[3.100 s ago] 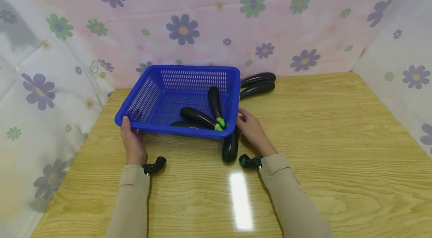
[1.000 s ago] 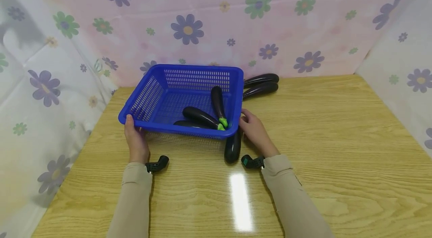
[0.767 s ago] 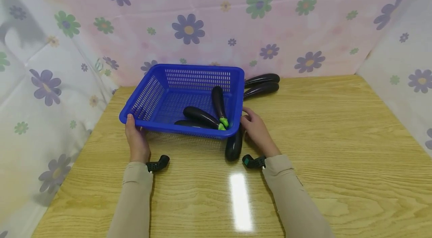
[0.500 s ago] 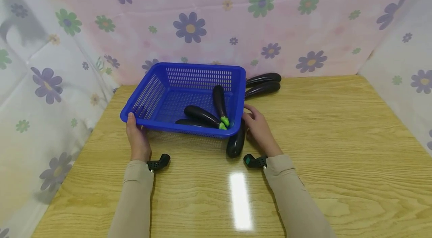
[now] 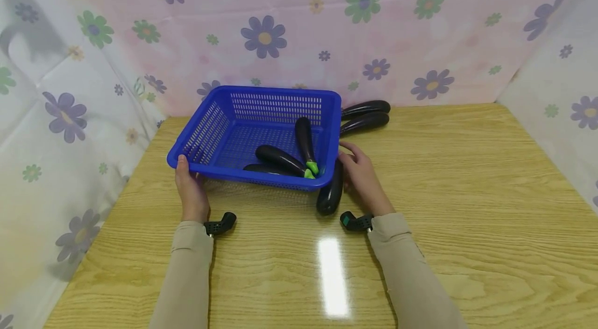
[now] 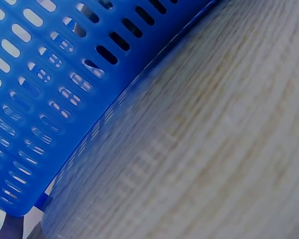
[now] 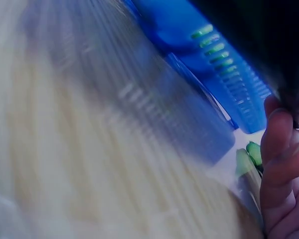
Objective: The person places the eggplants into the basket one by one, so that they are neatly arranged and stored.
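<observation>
A blue slotted plastic basket (image 5: 252,176) is at the back left of the table, with three dark eggplants inside. Two show their green stem ends, one eggplant (image 5: 280,159) lying slantwise and another eggplant (image 5: 303,137) near the right wall. The third eggplant (image 5: 268,168) is partly hidden by the front rim. My left hand (image 5: 191,194) grips the basket's near left corner, thumb over the rim. Outside the near right corner, my right hand (image 5: 364,178) holds another eggplant (image 5: 329,196), its upper end hidden. In the right wrist view, curled fingers (image 7: 279,134) meet the dark eggplant.
Two more eggplants (image 5: 366,122) lie on the wood-grain table (image 5: 467,189) behind the basket's right side, their stem ends hidden in the head view. Flowered cloth (image 5: 299,17) closes off the back and both sides. Wrist-worn cameras (image 5: 221,224) jut inward from both sleeves.
My right hand and its eggplant have shifted slightly away and to the right along the basket's side, the eggplant leaning more. The left hand keeps its grip. The head view has drifted a little.
</observation>
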`<act>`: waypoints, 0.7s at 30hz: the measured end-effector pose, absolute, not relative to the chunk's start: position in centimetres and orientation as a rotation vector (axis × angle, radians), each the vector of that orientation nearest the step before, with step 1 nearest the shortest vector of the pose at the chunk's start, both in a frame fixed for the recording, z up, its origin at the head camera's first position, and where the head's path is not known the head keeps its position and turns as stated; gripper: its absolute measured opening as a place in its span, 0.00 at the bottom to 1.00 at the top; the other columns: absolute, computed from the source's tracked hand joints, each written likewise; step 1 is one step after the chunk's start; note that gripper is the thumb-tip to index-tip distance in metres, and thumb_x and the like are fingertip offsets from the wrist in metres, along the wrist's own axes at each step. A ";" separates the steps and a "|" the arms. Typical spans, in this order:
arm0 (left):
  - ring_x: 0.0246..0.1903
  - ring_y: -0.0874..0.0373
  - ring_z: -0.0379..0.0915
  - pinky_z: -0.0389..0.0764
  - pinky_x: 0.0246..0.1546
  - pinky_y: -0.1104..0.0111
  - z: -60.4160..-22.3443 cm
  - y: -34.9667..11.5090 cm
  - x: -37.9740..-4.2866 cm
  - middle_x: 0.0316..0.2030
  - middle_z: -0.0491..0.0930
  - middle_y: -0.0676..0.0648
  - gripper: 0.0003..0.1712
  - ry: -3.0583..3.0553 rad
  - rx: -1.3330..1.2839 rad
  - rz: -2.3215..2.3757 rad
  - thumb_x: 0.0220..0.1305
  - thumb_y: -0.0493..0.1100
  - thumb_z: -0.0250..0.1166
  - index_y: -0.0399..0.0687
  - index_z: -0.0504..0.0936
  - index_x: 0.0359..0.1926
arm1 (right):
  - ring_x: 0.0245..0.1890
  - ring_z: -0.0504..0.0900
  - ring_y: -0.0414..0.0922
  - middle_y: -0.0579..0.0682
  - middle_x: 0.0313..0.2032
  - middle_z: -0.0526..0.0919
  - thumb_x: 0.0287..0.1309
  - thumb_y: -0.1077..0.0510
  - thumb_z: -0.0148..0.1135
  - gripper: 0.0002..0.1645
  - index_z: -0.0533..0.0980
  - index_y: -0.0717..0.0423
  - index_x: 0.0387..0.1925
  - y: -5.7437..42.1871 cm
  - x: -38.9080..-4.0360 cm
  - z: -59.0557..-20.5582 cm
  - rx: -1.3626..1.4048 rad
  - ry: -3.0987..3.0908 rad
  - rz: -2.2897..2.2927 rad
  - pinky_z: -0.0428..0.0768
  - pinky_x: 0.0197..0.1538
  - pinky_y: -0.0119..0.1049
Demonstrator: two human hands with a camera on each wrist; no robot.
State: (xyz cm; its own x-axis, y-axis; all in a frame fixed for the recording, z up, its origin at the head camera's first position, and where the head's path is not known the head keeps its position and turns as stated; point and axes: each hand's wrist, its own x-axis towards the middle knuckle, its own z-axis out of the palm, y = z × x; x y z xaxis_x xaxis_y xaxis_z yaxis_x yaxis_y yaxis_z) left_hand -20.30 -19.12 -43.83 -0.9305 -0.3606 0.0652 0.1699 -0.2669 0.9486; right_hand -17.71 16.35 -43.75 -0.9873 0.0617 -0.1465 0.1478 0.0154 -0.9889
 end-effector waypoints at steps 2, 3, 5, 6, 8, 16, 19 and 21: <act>0.59 0.56 0.56 0.56 0.61 0.66 -43.9 -19.2 -20.3 0.59 0.62 0.48 0.31 -1.651 0.225 -2.250 0.62 0.61 0.47 0.53 0.59 0.63 | 0.13 0.65 0.43 0.49 0.25 0.71 0.57 0.42 0.53 0.26 0.66 0.42 0.57 16.6 -17.7 -43.7 0.247 2.144 -2.202 0.67 0.13 0.36; 0.59 0.56 0.56 0.56 0.61 0.66 -43.9 -19.2 -20.3 0.59 0.62 0.48 0.31 -1.652 0.218 -2.247 0.62 0.61 0.47 0.53 0.59 0.63 | 0.13 0.65 0.43 0.49 0.25 0.71 0.56 0.41 0.53 0.27 0.66 0.43 0.57 16.8 -17.6 -43.5 0.261 2.106 -2.241 0.66 0.13 0.35; 0.59 0.55 0.56 0.56 0.61 0.65 -43.9 -19.2 -20.3 0.59 0.62 0.48 0.31 -1.643 0.208 -2.252 0.62 0.60 0.47 0.53 0.59 0.63 | 0.13 0.67 0.42 0.50 0.27 0.72 0.55 0.40 0.54 0.29 0.65 0.43 0.58 17.2 -17.4 -43.2 0.298 2.051 -2.310 0.67 0.13 0.33; 0.59 0.55 0.56 0.56 0.61 0.65 -43.9 -19.2 -20.3 0.59 0.62 0.48 0.31 -1.643 0.204 -2.251 0.62 0.60 0.47 0.54 0.59 0.63 | 0.14 0.69 0.42 0.50 0.29 0.73 0.55 0.41 0.54 0.30 0.65 0.44 0.58 17.4 -17.3 -42.9 0.316 2.021 -2.350 0.69 0.14 0.33; 0.59 0.55 0.56 0.55 0.61 0.65 -43.9 -19.2 -20.3 0.59 0.61 0.48 0.31 -1.651 0.201 -2.249 0.62 0.61 0.47 0.54 0.58 0.63 | 0.19 0.74 0.41 0.50 0.34 0.74 0.56 0.41 0.54 0.30 0.65 0.45 0.59 17.7 -17.3 -42.5 0.338 2.024 -2.409 0.73 0.18 0.32; 0.59 0.55 0.56 0.55 0.61 0.65 -43.9 -19.2 -20.4 0.60 0.61 0.47 0.32 -1.656 0.203 -2.241 0.62 0.61 0.47 0.53 0.57 0.63 | 0.31 0.76 0.42 0.51 0.42 0.70 0.60 0.47 0.51 0.23 0.66 0.49 0.56 18.0 -17.6 -40.8 0.310 1.962 -2.627 0.76 0.31 0.29; 0.59 0.54 0.56 0.56 0.61 0.65 -44.0 -19.2 -20.4 0.59 0.61 0.47 0.31 -1.641 0.199 -2.248 0.62 0.61 0.47 0.53 0.58 0.63 | 0.29 0.74 0.40 0.50 0.40 0.70 0.61 0.51 0.50 0.21 0.66 0.52 0.54 17.9 -17.5 -40.3 0.275 1.844 -2.748 0.76 0.30 0.27; 0.59 0.54 0.56 0.56 0.61 0.65 -44.0 -19.2 -20.4 0.59 0.61 0.47 0.31 -1.644 0.201 -2.249 0.62 0.61 0.47 0.53 0.58 0.63 | 0.28 0.74 0.39 0.49 0.39 0.70 0.61 0.53 0.50 0.19 0.66 0.54 0.53 17.9 -17.5 -40.1 0.249 1.731 -2.848 0.76 0.29 0.26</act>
